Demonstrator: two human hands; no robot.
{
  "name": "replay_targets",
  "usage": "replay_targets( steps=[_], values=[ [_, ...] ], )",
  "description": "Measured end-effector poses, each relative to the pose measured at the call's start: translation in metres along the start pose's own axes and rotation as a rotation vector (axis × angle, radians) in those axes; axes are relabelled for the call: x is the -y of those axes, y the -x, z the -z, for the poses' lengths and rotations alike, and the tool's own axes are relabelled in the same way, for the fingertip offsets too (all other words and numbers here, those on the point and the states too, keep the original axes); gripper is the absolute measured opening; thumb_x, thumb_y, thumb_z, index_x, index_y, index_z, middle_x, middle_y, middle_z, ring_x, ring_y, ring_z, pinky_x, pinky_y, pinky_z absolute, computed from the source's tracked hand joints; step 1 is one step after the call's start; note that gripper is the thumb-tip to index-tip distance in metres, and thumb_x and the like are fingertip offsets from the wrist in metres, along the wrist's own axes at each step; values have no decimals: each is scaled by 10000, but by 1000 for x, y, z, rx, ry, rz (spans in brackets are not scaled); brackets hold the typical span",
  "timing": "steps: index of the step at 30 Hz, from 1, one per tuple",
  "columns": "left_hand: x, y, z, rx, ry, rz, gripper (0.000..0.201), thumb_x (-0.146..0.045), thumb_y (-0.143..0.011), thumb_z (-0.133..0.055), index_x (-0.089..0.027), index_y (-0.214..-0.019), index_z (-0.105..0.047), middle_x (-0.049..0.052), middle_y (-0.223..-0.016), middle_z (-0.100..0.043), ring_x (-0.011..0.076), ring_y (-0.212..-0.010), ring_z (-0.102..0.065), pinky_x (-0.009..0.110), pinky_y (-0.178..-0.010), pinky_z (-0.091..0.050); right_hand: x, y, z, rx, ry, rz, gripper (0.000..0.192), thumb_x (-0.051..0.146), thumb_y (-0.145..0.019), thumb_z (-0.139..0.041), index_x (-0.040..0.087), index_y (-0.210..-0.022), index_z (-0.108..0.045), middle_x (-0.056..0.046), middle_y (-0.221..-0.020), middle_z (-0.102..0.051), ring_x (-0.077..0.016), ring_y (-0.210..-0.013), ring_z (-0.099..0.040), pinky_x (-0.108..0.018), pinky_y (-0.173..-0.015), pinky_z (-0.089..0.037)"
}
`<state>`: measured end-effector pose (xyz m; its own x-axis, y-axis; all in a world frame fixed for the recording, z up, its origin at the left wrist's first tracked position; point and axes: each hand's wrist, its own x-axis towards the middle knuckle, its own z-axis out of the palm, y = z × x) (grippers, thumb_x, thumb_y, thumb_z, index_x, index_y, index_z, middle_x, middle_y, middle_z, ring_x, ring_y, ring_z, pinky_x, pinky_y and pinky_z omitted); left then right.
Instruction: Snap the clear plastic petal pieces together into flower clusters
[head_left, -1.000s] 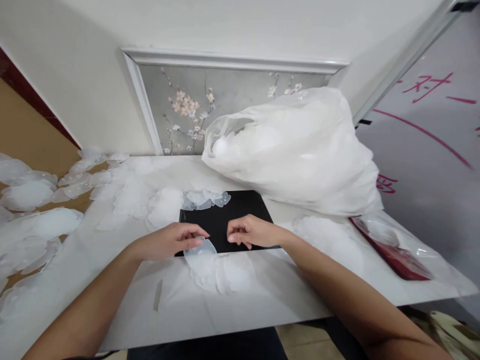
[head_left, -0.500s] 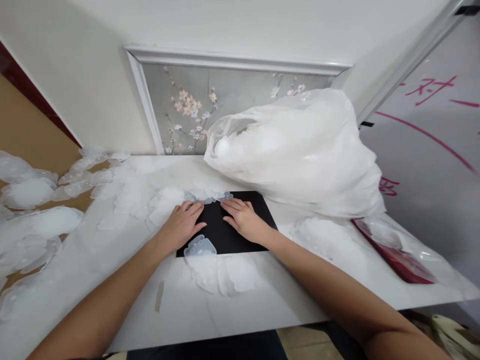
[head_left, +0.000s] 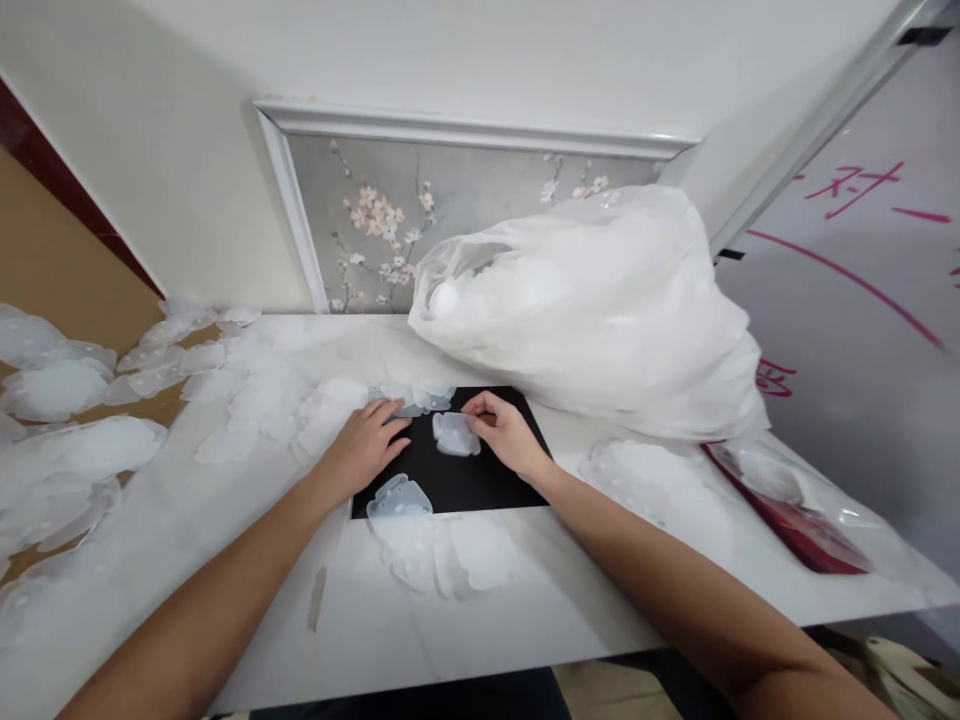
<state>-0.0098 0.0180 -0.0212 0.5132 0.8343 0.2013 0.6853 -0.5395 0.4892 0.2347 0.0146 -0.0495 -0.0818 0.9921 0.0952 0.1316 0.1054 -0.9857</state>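
My right hand (head_left: 508, 430) pinches the right edge of a thin translucent plastic piece (head_left: 454, 434) with a wavy outline, held over a black mat (head_left: 457, 490). My left hand (head_left: 373, 440) rests at the mat's left side, fingers stretched out toward overlapping translucent pieces (head_left: 424, 401) along the far edge. Another cut piece (head_left: 403, 495) lies across the mat's near left edge. It overlaps a fanned row of whitish pieces (head_left: 480, 555) on the white table (head_left: 450, 650).
A large white plastic bag (head_left: 600, 310) full of pieces lies behind the mat. Loose pieces (head_left: 259, 390) cover the left of the table, and more (head_left: 660, 485) lie at right. A dark red flat object (head_left: 795, 520) under clear plastic sits at the right edge.
My right hand has lifted and drawn one plastic piece away from the far row, toward the middle of the mat. My left hand has stayed nearly in place.
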Motion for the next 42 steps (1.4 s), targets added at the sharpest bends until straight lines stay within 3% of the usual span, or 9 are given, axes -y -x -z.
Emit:
replay_targets(
  steps=[4,7,11,14,16,20,25,28,42],
  values=[
    [0,-1,-3,47,-36,30,374,-348,-907,-549,-235,-1253,-639,101,-1450,-541,329,-1322,-442,503,-1086,-326,-3,0,1,107,78,27,79,287,-767,-612,219,-806,-603,9,-717,-619,-155,-677,-573,-295,-637,-451],
    [-7,1,5,-32,8,23,372,-338,-917,-533,-244,-1263,-636,85,-1447,-549,318,-1280,-501,503,-1081,-338,-3,2,2,130,104,27,79,282,-775,-608,217,-819,-609,15,-697,-616,-154,-670,-569,-302,-649,-448],
    [-15,6,19,-291,160,115,223,-356,-893,-569,-270,-1008,-740,62,-1243,-692,290,-1079,-636,473,-1015,-437,-2,3,2,134,51,32,84,286,-780,-616,213,-821,-613,11,-729,-614,-150,-697,-576,-306,-679,-466],
    [-17,8,25,-356,420,283,134,-369,-821,-647,-247,-829,-702,53,-1073,-717,228,-797,-682,399,-767,-553,-2,3,2,132,-39,13,131,316,-777,-639,214,-851,-604,11,-778,-601,-137,-672,-578,-291,-636,-482],
    [-17,8,25,-341,607,365,144,-359,-786,-669,-222,-777,-625,34,-926,-686,193,-725,-662,351,-677,-554,-2,3,2,129,-73,3,170,336,-779,-650,215,-888,-600,14,-799,-587,-124,-640,-569,-276,-590,-482],
    [-13,6,21,-294,746,351,198,-319,-744,-678,-216,-854,-551,-38,-722,-550,146,-716,-601,310,-736,-525,-4,3,2,141,-109,8,196,380,-810,-633,218,-916,-601,10,-809,-594,-123,-652,-577,-267,-578,-498],
    [-10,7,17,-190,730,424,515,-209,-638,-711,-239,-1128,-554,1,-1033,-538,108,-725,-609,292,-741,-498,-5,2,3,161,-169,-38,242,446,-831,-610,221,-917,-589,3,-819,-620,-121,-639,-599,-270,-575,-503],
    [-9,9,17,-80,759,462,498,-205,-647,-704,-225,-1132,-589,60,-1160,-573,153,-817,-640,344,-820,-503,-5,2,4,160,-175,-50,257,455,-821,-626,217,-911,-595,3,-827,-619,-119,-647,-601,-272,-586,-506],
    [-1,10,16,1,912,492,513,-189,-684,-683,-214,-1184,-571,40,-1032,-656,181,-859,-650,356,-821,-532,-7,6,7,222,-109,29,147,277,-782,-635,208,-910,-615,-12,-830,-656,-151,-729,-601,-311,-703,-478]
  ],
)
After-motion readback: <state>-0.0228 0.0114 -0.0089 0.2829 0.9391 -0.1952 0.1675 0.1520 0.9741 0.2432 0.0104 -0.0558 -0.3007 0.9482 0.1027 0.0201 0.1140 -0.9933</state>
